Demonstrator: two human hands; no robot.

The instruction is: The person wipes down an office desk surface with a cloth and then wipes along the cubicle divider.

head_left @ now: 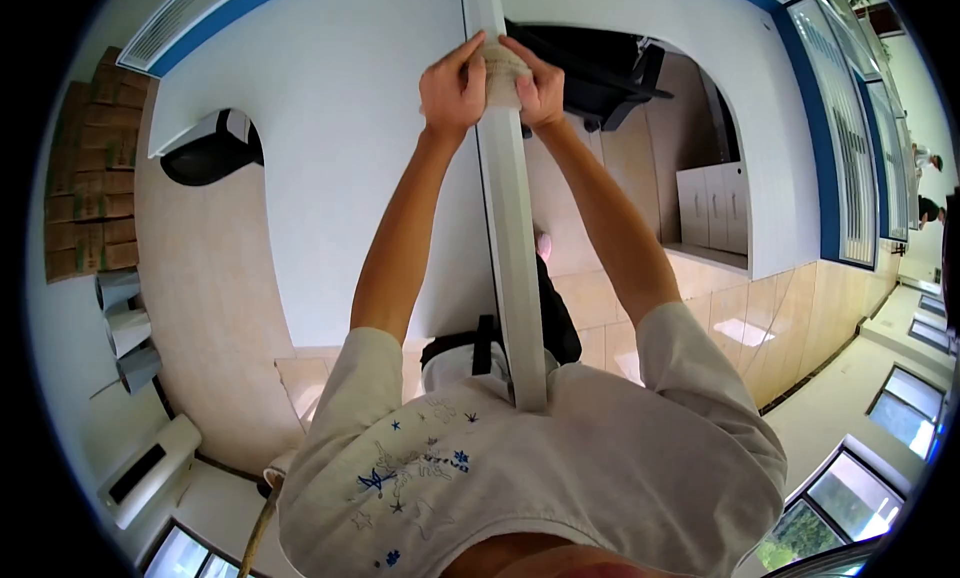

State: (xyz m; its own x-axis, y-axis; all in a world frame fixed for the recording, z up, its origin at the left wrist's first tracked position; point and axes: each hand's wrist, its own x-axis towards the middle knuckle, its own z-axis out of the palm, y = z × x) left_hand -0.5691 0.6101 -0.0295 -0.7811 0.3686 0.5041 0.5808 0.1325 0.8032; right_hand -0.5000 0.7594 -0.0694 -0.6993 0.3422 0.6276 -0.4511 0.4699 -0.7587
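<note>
A beige, cloth-like piece (503, 75) lies across the top of a long white partition edge (512, 193), which runs from the far end toward my chest. My left hand (453, 90) presses on its left side, with the fingers bent and the thumb against it. From the other side my right hand (540, 86) grips the same piece, its index finger reaching over the edge. Both arms are stretched forward. The underside of the piece is hidden by the partition and my fingers.
A white desktop (370, 178) with a dark monitor-like device (210, 150) is on the left. To the right are a black office chair (590, 78) and a white drawer cabinet (712, 206). Stacked cardboard boxes (95, 168) stand at far left. People (928, 213) appear at far right.
</note>
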